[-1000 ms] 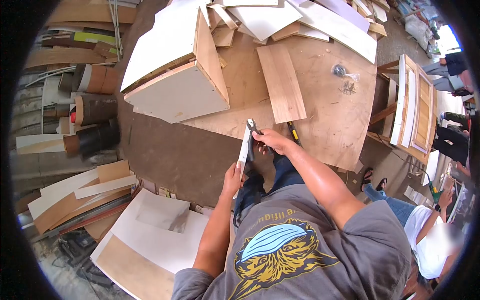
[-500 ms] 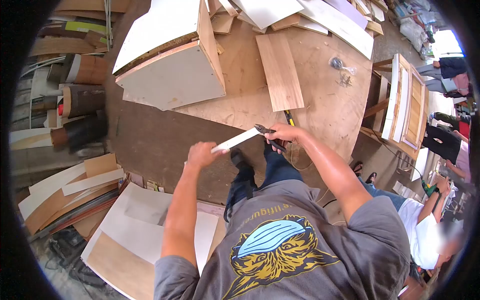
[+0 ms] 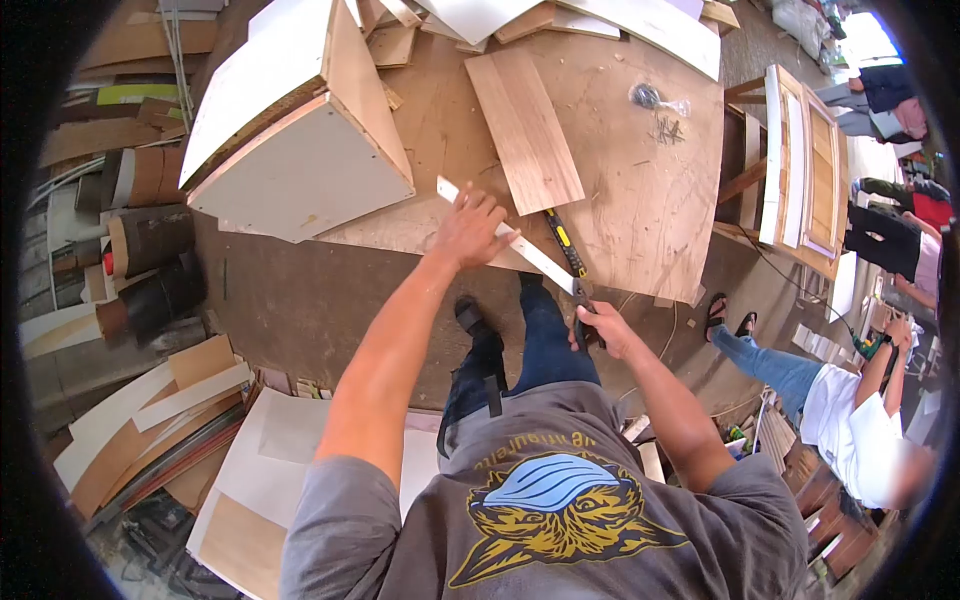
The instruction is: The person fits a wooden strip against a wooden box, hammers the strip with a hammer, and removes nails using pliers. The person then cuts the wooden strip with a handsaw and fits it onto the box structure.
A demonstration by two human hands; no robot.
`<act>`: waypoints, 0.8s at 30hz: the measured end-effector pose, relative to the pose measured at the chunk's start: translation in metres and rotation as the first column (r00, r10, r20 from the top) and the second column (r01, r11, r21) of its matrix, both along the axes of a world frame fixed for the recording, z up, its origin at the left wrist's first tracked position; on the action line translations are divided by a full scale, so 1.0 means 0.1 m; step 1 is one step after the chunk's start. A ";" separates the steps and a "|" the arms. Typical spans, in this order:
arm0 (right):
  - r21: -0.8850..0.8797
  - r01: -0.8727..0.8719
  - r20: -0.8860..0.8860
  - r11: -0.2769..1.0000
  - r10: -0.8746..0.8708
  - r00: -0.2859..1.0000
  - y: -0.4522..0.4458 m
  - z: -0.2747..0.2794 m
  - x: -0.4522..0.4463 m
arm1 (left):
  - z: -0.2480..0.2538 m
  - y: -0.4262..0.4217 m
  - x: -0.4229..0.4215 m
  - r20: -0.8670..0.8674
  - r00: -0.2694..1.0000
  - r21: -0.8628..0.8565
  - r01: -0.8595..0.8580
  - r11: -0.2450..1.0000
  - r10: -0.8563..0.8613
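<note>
My left hand (image 3: 468, 230) is closed round a narrow white strip (image 3: 548, 264), whose upper end sticks out past the fingers. In my right hand (image 3: 607, 330) are dark-handled pliers (image 3: 581, 300), with their jaws at the strip's lower end. The strip slants down to the right, over the table's near edge. Just beyond the pliers, a tool with a black-and-yellow handle (image 3: 566, 242) lies on the table, partly under a flat wooden board (image 3: 525, 130). Whether the jaws grip the strip or only touch it is too small to make out.
A white-faced wooden box (image 3: 310, 165) stands on the left of the plywood table (image 3: 640, 200). Small nails (image 3: 665, 128) lie beside a plastic bag (image 3: 648, 97). Offcuts (image 3: 560, 22) cover the far side. At right, a person (image 3: 835, 420) holds a green power tool (image 3: 872, 345).
My left hand has moved forward and right with the strip, which now slants the other way. My right hand and the pliers have come lower, to the strip's near end. The view has shifted.
</note>
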State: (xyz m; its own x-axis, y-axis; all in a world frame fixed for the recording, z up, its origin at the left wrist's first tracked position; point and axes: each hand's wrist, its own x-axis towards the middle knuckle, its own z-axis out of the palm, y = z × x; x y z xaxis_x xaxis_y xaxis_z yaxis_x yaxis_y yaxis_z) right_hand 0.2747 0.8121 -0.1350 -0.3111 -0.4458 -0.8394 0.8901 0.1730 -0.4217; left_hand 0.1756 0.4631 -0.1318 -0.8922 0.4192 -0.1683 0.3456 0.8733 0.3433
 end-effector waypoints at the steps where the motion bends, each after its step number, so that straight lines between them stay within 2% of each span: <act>1: -0.053 0.022 -0.022 0.998 -0.023 0.999 -0.09 -0.02 0.04 | -0.08 0.00 -0.08 -0.013 1.000 -0.015 -0.012 1.000 0.012; 2: -0.063 0.017 -0.039 0.998 -0.020 0.999 -0.22 -0.06 0.05 | -0.16 0.01 -0.16 -0.026 0.999 -0.028 -0.025 0.999 0.025; 3: -0.073 0.011 -0.054 0.997 -0.015 0.998 -0.37 -0.11 0.06 | -0.05 -0.01 -0.28 0.124 0.989 -0.093 -0.071 0.993 0.082; 6: -0.122 -0.020 -0.065 0.992 0.012 0.998 -0.84 -0.33 -0.02 | -0.32 -0.17 -0.30 -0.159 0.963 -0.074 -0.233 0.970 0.219; 9: -0.109 -0.115 -0.082 0.987 0.106 0.991 -1.16 -0.31 -0.19 | -0.49 -0.12 -0.31 -0.184 0.864 0.082 -0.462 0.883 0.469; 15: -0.139 -0.091 0.016 0.986 0.094 0.995 -1.23 -0.38 -0.25 | -0.64 0.10 -0.35 -0.155 0.780 0.105 -0.597 0.795 0.606; 18: -0.113 -0.151 0.008 0.982 0.153 0.988 -1.24 -0.36 -0.29 | -0.62 0.24 -0.46 -0.141 0.701 0.126 -0.688 0.715 0.699; 24: -0.090 -0.216 -0.122 0.972 0.205 0.971 -1.21 -0.50 -0.30 | -0.77 0.31 -0.50 -0.192 0.666 0.158 -0.704 0.692 0.721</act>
State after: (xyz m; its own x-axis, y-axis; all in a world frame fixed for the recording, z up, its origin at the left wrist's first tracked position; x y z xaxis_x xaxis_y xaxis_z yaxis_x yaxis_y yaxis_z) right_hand 0.2445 0.6907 -0.1853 -0.2900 -0.5928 -0.7513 0.7847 0.3021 -0.5412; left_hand 0.1254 0.4944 -0.2092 -0.9307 -0.3582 0.0743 -0.3002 0.8638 0.4047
